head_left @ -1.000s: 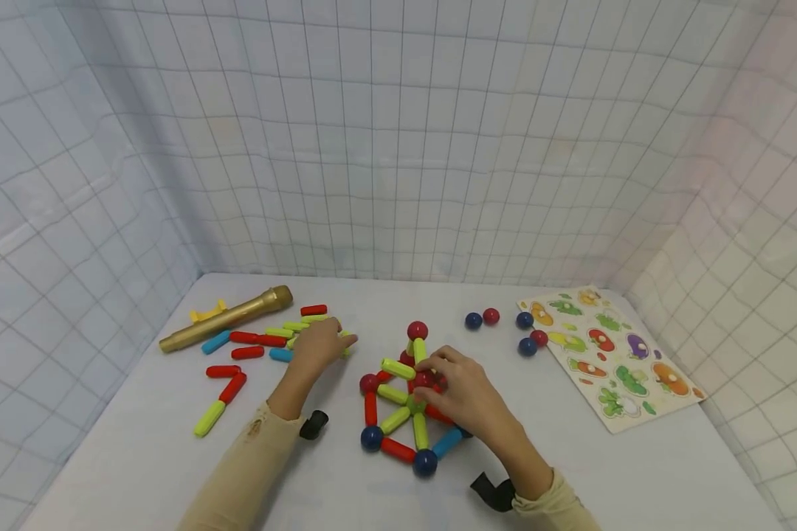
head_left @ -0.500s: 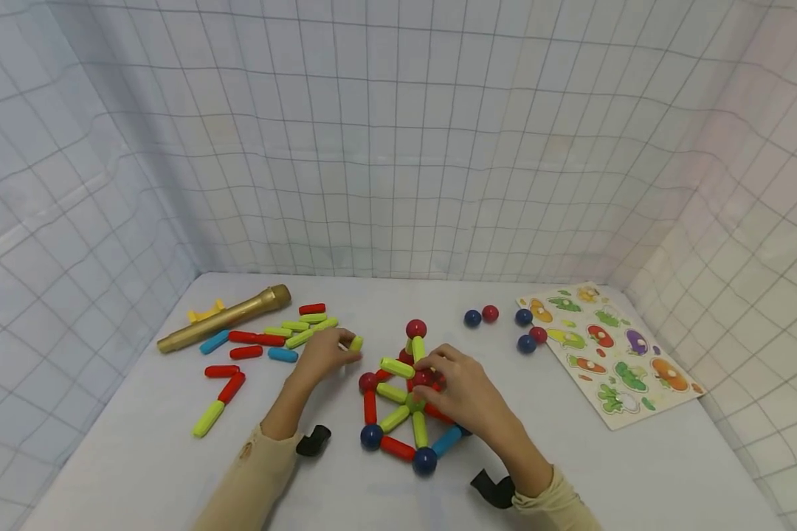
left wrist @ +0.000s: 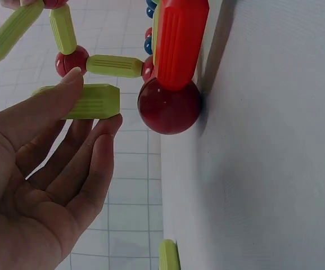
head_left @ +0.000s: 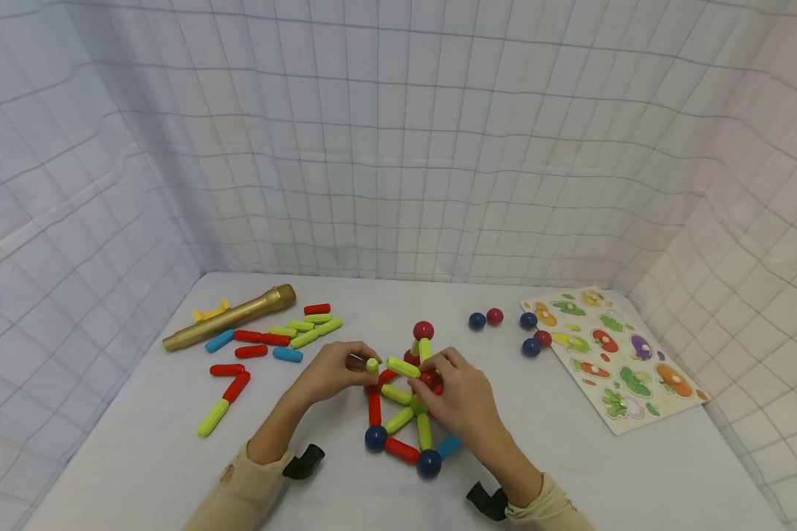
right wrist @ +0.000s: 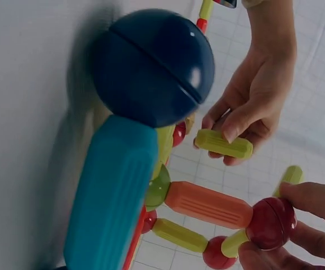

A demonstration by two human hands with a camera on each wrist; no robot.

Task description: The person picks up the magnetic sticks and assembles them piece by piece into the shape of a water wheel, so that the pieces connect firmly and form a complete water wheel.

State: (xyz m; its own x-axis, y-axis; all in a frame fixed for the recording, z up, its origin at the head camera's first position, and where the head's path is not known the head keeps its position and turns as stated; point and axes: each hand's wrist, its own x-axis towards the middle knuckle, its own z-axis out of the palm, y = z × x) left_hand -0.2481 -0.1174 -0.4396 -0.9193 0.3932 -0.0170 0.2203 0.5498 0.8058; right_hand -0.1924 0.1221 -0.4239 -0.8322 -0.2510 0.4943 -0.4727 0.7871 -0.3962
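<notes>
My left hand (head_left: pixel 335 369) pinches a yellow-green building rod (left wrist: pixel 99 102) between thumb and fingertips. That rod stands upright over a red ball (left wrist: pixel 170 107) at the left corner of a ball-and-rod structure (head_left: pixel 401 448), with a small gap between them in the left wrist view. Higher up, my right hand (head_left: pixel 463 392) grips a red ball (right wrist: pixel 272 223) on top of an orange-red rod (right wrist: pixel 210 205) rising from the green centre ball (right wrist: pixel 158 188). From the gripped ball another yellow-green rod (head_left: pixel 403 367) sticks out to the left. My right hand hides part of the structure's right side.
Loose red, blue and yellow-green rods (head_left: pixel 303 339) lie at the left, beside a gold microphone-shaped toy (head_left: pixel 229 318) and a yellow piece (head_left: pixel 211 310). Several loose balls (head_left: pixel 494 316) sit at the back right, near a vegetable picture board (head_left: pixel 614 358). Gridded cloth walls (head_left: pixel 398 147) surround the table.
My left hand has come away from the loose rods and moved right to the structure, carrying a yellow-green rod. My right hand has stayed on the red ball.
</notes>
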